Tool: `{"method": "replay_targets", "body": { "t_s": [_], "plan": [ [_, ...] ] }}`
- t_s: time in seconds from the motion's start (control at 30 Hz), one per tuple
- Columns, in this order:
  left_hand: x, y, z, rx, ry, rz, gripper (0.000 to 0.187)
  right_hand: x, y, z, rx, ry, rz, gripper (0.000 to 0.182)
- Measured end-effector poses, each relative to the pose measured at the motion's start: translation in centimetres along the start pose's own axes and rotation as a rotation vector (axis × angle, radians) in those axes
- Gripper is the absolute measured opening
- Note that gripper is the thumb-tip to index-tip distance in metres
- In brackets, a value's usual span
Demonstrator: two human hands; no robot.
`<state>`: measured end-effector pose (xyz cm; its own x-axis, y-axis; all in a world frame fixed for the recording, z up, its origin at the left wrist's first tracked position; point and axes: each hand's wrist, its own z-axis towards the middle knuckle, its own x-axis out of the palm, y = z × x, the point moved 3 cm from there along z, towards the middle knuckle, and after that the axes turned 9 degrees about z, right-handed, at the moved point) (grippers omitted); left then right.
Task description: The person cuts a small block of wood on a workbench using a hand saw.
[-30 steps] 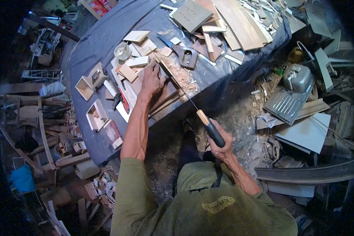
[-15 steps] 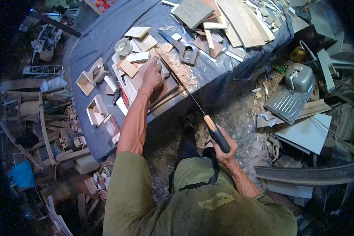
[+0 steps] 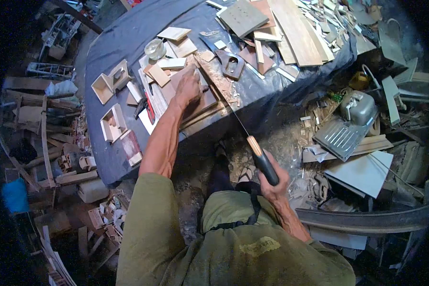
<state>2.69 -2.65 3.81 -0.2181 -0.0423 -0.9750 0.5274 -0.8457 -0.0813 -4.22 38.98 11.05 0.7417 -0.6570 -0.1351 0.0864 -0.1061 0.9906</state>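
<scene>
Your right hand [image 3: 271, 178] is wrapped around the handsaw [image 3: 252, 150] handle; its thin blade will likely flex. Your left hand [image 3: 188, 88] presses flat on the stiff, light wooden board [image 3: 202, 102] at the worktop [image 3: 128, 43] edge, at 12 o'clock.

The left hand [image 3: 188, 88] presses flat on a board [image 3: 202, 102] at the table [image 3: 124, 43] edge. The right hand [image 3: 271, 178], off the table, grips the saw [image 3: 257, 155] handle (blade running up along the board's right side). Sawdust [image 3: 219, 81] lies beside the board.
</scene>
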Motion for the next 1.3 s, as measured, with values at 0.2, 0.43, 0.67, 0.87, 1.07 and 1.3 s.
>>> {"method": "replay_targets", "body": {
  "t_s": [0.2, 0.43, 0.67, 0.87, 1.07, 1.3],
  "plan": [
    [1.6, 1.6, 1.1, -0.035, 0.063, 0.003, 0.056, 0.4, -0.9, 0.1, -0.133, -0.018, 0.051, 0.054],
    [-1.3, -0.7, 0.2, -0.062, 0.018, -0.041, 0.037, 2.2, -0.3, 3.5, -0.029, 0.034, 0.032, 0.053],
    [0.0, 0.1, -0.5, -0.017, -0.077, 0.030, 0.036, 0.4, -1.3, 0.0, -0.203, -0.005, -0.013, 0.055],
    [0.0, 0.2, 0.2, -0.029, 0.006, -0.003, 0.032, 3.1, 0.1, 5.5, -0.020, 0.067, 0.005, 0.057],
    [1.1, 0.9, 0.2, 0.001, -0.053, 0.043, 0.039, -0.5, -1.1, 0.0, -0.193, 0.027, 0.026, 0.053],
    [-0.6, -0.2, 0.4, -0.055, 0.108, 0.028, 0.049, 2.5, -0.2, 4.7, -0.051, 0.060, 0.071, 0.056]
  ]
}}
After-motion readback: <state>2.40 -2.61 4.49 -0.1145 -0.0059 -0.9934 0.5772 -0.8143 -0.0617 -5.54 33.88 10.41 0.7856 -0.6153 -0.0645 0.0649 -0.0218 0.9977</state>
